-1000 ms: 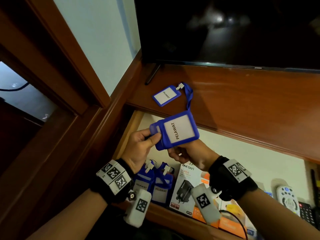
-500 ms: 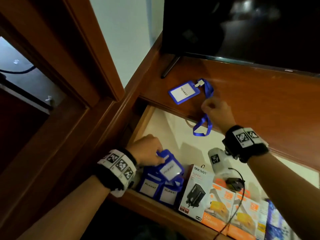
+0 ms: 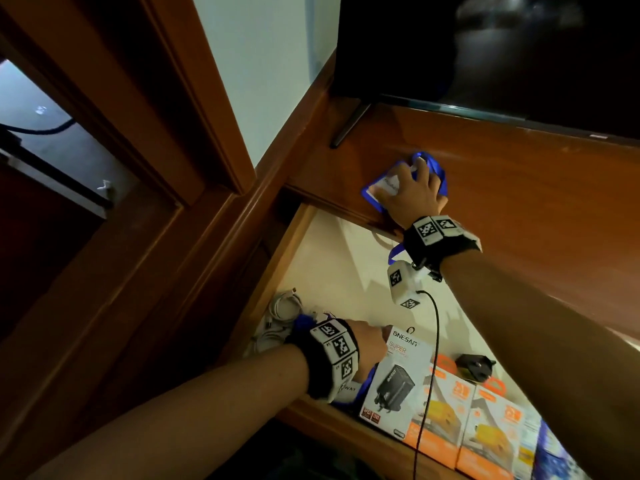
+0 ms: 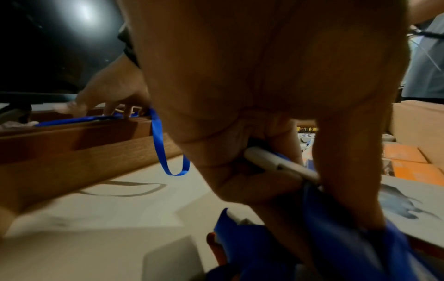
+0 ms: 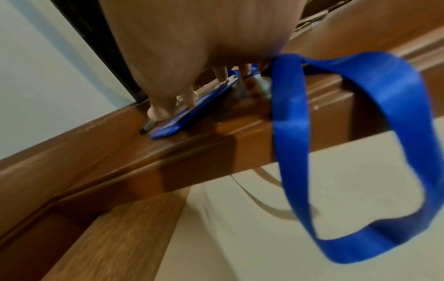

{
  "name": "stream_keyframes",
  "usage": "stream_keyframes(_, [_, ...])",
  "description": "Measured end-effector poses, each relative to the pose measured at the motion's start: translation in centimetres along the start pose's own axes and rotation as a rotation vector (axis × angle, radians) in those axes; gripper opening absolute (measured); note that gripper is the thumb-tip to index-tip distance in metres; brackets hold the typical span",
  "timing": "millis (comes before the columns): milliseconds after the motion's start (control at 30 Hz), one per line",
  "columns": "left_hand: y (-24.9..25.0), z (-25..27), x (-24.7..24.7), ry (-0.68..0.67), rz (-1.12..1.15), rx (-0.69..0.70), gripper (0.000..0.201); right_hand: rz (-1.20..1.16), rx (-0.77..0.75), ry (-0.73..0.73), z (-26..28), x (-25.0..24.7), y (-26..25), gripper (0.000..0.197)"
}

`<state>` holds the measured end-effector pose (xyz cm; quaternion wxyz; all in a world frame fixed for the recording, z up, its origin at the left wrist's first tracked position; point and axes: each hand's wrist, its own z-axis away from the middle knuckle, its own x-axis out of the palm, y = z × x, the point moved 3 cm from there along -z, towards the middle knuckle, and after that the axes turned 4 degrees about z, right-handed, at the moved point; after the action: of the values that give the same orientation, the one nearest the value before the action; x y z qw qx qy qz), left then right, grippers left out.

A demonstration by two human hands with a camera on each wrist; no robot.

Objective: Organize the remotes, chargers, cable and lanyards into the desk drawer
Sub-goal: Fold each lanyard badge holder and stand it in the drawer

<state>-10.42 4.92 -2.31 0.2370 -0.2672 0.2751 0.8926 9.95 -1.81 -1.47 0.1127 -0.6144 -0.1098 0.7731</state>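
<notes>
A blue lanyard badge holder (image 3: 372,190) lies on the wooden desk top (image 3: 519,202). My right hand (image 3: 401,181) arches over it, thumb on one edge and fingertips at the clip end (image 5: 192,117). Its blue strap (image 5: 290,133) comes out from under the palm and hangs in a loop over the desk edge into the open drawer (image 3: 346,265). My left hand (image 3: 367,344) is down in the drawer's front left corner, holding another blue badge holder (image 4: 348,256) by its white clip (image 4: 276,163), on top of other blue holders (image 3: 349,389).
A white charger box (image 3: 398,375), orange boxes (image 3: 446,410), a black plug (image 3: 474,367) and a coiled white cable (image 3: 284,306) lie in the drawer. A dark TV (image 3: 485,46) stands on the desk, its foot (image 3: 349,123) just behind the badge. A wooden door frame (image 3: 156,98) rises at left.
Both hands let go of the shared badge holder. The left hand carried it down into the drawer's front left corner. The right hand went to the strap at the desk edge, then onto the badge.
</notes>
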Motion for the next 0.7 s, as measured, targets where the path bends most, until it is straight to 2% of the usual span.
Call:
stream_keyframes(100, [-0.3, -0.3, 0.1, 0.036, -0.03, -0.031, 0.027, 0.019, 0.041, 0.041, 0.5, -0.1, 1.4, 0.063])
stream_keyframes(167, [-0.6, -0.8, 0.3, 0.032, -0.062, -0.07, 0.026, 0.001, 0.052, 0.055, 0.6, -0.6, 2.2, 0.068])
stream_keyframes(333, [-1.9, -1.7, 0.6, 0.07, -0.069, -0.162, 0.043, 0.006, 0.129, -0.018, 0.6, -1.9, 3.5, 0.094])
stream_keyframes(433, [-3.1, -1.4, 0.3, 0.12, 0.088, -0.164, 0.058, 0.035, 0.16, -0.082, 0.6, -2.0, 4.0, 0.101])
stream_keyframes(500, [-4.2, -0.8, -0.3, 0.201, 0.26, -0.179, 0.06, 0.023, 0.193, -0.114, 0.9, -2.2, 4.5, 0.105])
stream_keyframes(600, [-6.1, 0.8, -1.7, 0.405, 0.561, -0.211, 0.047, -0.014, 0.236, -0.128, 1.6, -2.6, 5.3, 0.099])
stream_keyframes(700, [-7.7, 2.8, -3.1, 0.582, 0.749, -0.245, 0.03, -0.025, 0.266, -0.146, 2.3, -2.9, 6.0, 0.082])
